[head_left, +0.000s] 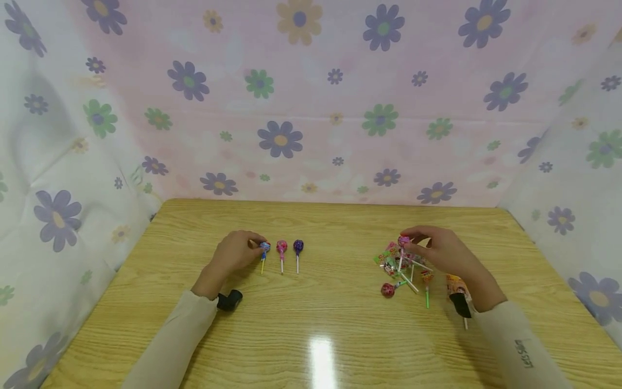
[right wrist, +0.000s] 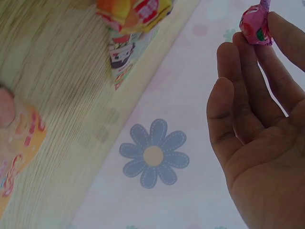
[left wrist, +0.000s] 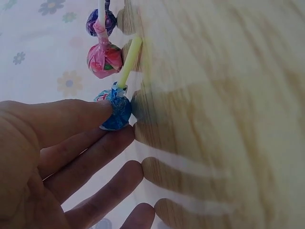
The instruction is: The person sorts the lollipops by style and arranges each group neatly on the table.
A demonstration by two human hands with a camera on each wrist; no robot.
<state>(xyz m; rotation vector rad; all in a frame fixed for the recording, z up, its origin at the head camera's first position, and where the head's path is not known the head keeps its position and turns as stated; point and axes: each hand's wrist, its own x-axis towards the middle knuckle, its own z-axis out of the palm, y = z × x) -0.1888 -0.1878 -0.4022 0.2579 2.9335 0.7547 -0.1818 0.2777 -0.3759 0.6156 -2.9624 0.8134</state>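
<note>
My left hand (head_left: 236, 252) pinches the head of a blue-wrapped lollipop (left wrist: 116, 112) between thumb and fingers, its yellow stick pointing toward me on the table. Right of it lie a pink lollipop (head_left: 282, 247) and a dark purple lollipop (head_left: 298, 246), side by side in a row. Over the pile on the right, my right hand (head_left: 439, 249) holds a pink-wrapped lollipop (right wrist: 256, 25) by its head with thumb and fingertips, the white stick hanging down. Its other fingers stretch out loosely, touching nothing in the right wrist view.
Beneath the right hand lie several wrapped sweets (head_left: 390, 265) and loose sticks. A red lollipop (head_left: 387, 290) and an orange lollipop (head_left: 427, 276) lie at the pile's front. An orange packet (head_left: 455, 283) sits partly under the right wrist. Flowered cloth surrounds the wooden table (head_left: 272, 335).
</note>
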